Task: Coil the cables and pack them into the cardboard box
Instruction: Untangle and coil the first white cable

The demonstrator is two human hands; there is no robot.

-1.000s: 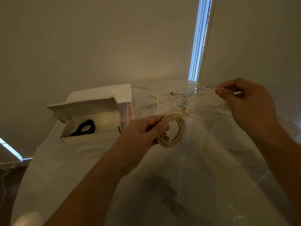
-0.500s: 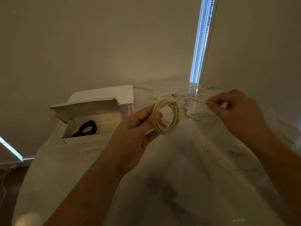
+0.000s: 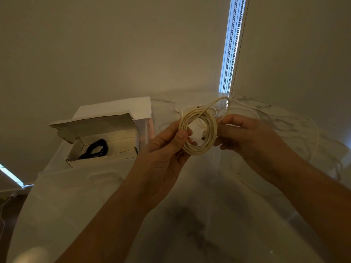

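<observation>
While sitting open at the left of the pale marbled surface (image 3: 190,215), flap up: small white cardboard box (image 3: 102,147), with one coiled black cable (image 3: 95,149) lying inside on the floor of it. Nothing else visible in there. Flat white sheet (image 3: 117,109) just behind the box, touching or nearly so, hard to say.

Held up above the surface, right of the box and well apart from it: round coil of cream-coloured cable (image 3: 198,130), several loops stacked pretty neatly, one small connector end dangling inside the ring. Loose tail arcing up off the top of the coil and back down toward the right.

Left hand (image 3: 167,149) gripping the coil's left side, thumb pressed over the loops, fingers curled behind. Right hand (image 3: 245,133) at the coil's right edge, fingers curled in against the loops, apparently pinching the cable there.

Behind the hands, messy tangle of loose thin white cables (image 3: 266,114) spread over the far right of the surface, uncoiled.
</observation>
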